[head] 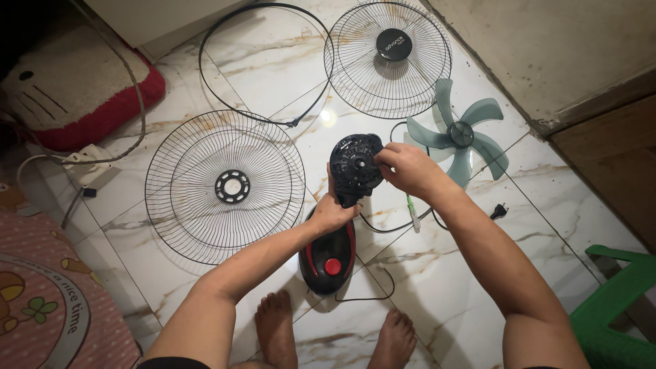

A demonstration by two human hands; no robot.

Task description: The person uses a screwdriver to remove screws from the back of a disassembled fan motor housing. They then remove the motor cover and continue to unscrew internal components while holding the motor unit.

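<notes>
A black fan motor head (355,164) stands on a black and red fan base (328,256) on the tiled floor. My left hand (333,212) grips the neck just under the motor head. My right hand (406,167) pinches the right edge of the motor head's round face. A black power cord (383,225) runs from the fan along the floor to a plug (498,211).
A rear wire grille (225,186) lies left of the fan, a front grille (387,58) and a thin black ring (263,61) lie beyond it. A teal blade (459,133), a screwdriver (413,212), a power strip (92,164), a red cushion (82,82) and a green stool (615,307) surround me.
</notes>
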